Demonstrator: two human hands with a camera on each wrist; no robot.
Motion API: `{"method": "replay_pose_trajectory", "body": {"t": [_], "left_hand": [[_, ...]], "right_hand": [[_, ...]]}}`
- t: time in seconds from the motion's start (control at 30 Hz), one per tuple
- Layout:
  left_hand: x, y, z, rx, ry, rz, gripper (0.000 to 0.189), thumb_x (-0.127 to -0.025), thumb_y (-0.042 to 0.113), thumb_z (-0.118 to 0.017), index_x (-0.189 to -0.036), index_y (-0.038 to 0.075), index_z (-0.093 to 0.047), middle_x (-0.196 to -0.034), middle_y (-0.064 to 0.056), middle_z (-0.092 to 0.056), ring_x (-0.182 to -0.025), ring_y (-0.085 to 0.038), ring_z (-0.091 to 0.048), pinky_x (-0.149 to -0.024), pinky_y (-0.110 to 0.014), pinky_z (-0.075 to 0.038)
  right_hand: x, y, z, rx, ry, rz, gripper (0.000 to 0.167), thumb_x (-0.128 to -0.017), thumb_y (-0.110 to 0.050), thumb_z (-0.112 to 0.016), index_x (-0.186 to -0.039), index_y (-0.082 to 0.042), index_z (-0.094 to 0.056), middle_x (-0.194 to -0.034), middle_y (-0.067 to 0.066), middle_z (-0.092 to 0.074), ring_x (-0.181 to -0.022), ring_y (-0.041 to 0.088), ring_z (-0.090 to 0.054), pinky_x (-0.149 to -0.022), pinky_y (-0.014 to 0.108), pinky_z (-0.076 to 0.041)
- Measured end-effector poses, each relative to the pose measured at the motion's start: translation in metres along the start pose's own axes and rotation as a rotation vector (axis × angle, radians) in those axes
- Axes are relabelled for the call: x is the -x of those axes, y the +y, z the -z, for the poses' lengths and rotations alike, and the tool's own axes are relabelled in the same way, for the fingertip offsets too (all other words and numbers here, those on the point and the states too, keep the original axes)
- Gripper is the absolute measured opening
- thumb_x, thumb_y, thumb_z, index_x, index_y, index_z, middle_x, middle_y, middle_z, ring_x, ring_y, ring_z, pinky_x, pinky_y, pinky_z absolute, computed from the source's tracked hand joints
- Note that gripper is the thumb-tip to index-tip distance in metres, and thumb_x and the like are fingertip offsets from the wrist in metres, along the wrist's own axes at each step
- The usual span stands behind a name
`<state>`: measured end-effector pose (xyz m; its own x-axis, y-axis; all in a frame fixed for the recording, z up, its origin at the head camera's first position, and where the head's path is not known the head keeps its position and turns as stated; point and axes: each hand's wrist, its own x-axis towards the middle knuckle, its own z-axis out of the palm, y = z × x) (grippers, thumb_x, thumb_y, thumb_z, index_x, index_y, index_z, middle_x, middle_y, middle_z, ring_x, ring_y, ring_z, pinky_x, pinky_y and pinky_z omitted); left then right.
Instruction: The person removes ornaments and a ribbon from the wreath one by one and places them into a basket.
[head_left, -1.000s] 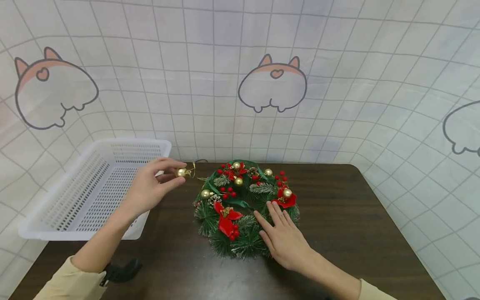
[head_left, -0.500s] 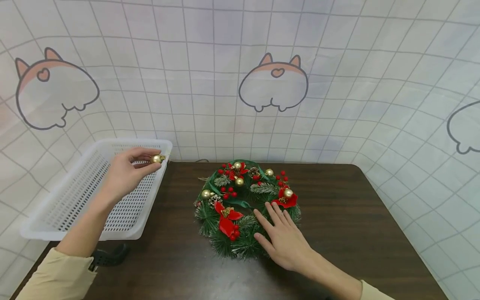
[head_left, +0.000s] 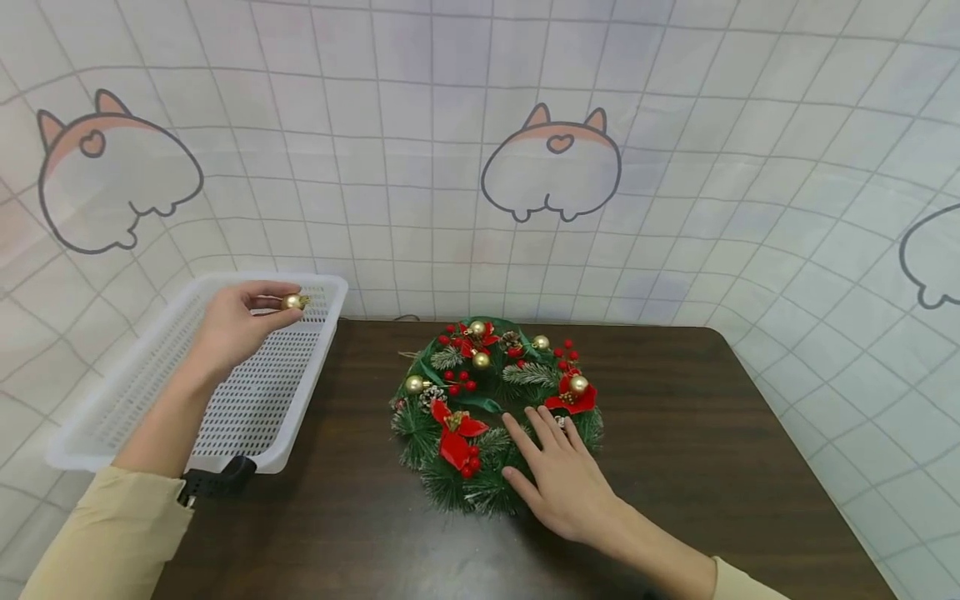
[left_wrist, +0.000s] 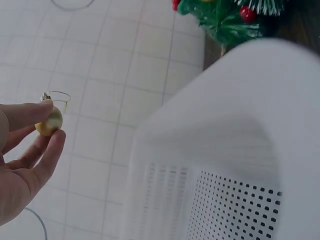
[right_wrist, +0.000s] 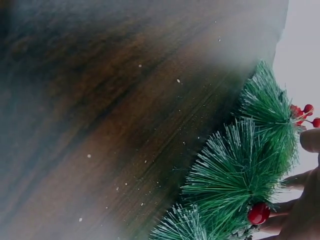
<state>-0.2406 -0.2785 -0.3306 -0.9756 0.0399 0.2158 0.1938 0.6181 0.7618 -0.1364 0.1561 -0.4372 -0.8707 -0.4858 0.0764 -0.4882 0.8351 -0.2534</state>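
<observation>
My left hand pinches a small gold bauble between thumb and fingers, over the far end of the white plastic basket. In the left wrist view the bauble shows a thin gold hanging loop at its cap. A green Christmas wreath lies on the table, dressed with red poinsettias, red berries, pine cones, green ribbon and several gold baubles. My right hand rests on the wreath's near right side with its fingers spread and straight. Frosted needles of the wreath lie beside those fingers in the right wrist view.
The brown wooden table holds the basket on the left and the wreath in the middle. Behind stands a white gridded curtain with cartoon corgi prints. A dark strap device sits at my left wrist.
My left hand has carried the gold bauble left and back, from beside the wreath to above the basket. The right hand has stayed on the wreath, shifting only slightly.
</observation>
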Motion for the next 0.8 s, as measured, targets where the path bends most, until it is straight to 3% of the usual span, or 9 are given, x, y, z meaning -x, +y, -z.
{"method": "replay_pose_trajectory", "body": {"t": [0.2, 0.3, 0.47, 0.8], "left_hand": [[-0.009, -0.010, 0.006, -0.008, -0.016, 0.057, 0.044, -0.101, 0.027, -0.069, -0.137, 0.003, -0.063, -0.131, -0.021, -0.063, -0.123, -0.034, -0.057, -0.087, -0.032, -0.047], [-0.014, -0.015, 0.007, -0.029, -0.014, 0.055, 0.043, -0.101, 0.024, -0.070, -0.136, 0.001, -0.062, -0.129, -0.024, -0.063, -0.121, -0.037, -0.058, -0.091, -0.042, -0.047], [-0.023, -0.027, 0.007, -0.042, -0.021, 0.060, 0.044, -0.101, 0.020, -0.069, -0.138, -0.003, -0.059, -0.130, -0.027, -0.061, -0.120, -0.040, -0.057, -0.092, -0.045, -0.046], [-0.040, -0.049, 0.004, 0.004, -0.024, 0.128, 0.045, -0.102, 0.023, -0.068, -0.137, -0.004, -0.058, -0.133, -0.028, -0.058, -0.122, -0.041, -0.054, -0.101, -0.058, -0.042]], "right_hand": [[0.000, 0.000, 0.001, 0.028, -0.003, 0.007, 0.065, -0.108, -0.045, -0.049, -0.162, -0.011, -0.033, -0.163, 0.023, -0.029, -0.153, 0.041, -0.018, -0.120, 0.062, -0.014], [0.000, 0.000, 0.001, 0.037, -0.011, 0.008, 0.065, -0.109, -0.044, -0.048, -0.161, -0.008, -0.033, -0.163, 0.024, -0.029, -0.153, 0.041, -0.017, -0.120, 0.061, -0.014], [0.001, 0.001, -0.002, 0.064, -0.009, 0.022, 0.063, -0.110, -0.042, -0.047, -0.160, -0.006, -0.035, -0.162, 0.026, -0.030, -0.152, 0.042, -0.019, -0.120, 0.062, -0.015], [0.002, 0.002, -0.004, 0.106, 0.023, 0.053, 0.060, -0.109, -0.039, -0.049, -0.157, -0.005, -0.040, -0.159, 0.028, -0.034, -0.150, 0.044, -0.023, -0.118, 0.063, -0.020]]}}
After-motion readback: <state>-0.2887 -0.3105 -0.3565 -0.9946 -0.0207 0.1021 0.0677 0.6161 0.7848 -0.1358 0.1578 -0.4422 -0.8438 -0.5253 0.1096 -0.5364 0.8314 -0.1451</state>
